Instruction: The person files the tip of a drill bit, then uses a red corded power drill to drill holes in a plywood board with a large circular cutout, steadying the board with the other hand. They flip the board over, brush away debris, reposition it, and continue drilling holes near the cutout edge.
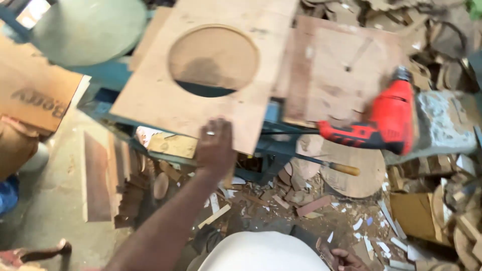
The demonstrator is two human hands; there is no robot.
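On the far left of the plywood panel with the round hole [201,95], a brown cardboard sheet [30,90] lies at the edge of the view, and a pale green round disc [88,27] stands above it. Below the panel's left corner, some dark brown wooden boards [100,175] rest on the grey floor [45,200]. The panel itself lies on a blue metal frame [271,145], and the round hole is already cut clean through it, so the cutting of this piece seems done; whether more work is left on it I cannot tell. The left hand [216,145] reaches to the near edge of the panel and lies on it with fingers bent, touching the board but not clearly closed around it. Right of the panel lies a second reddish square board [341,70], and just right of that a red and black electric drill [381,123] rests on a grey stone block [444,125], nobody holding it. Below the drill a round wooden disc [356,173] and many offcuts cover the floor. The right hand [346,260] shows only partly at the bottom edge, near a white rounded object [263,253]; its grip I cannot tell.
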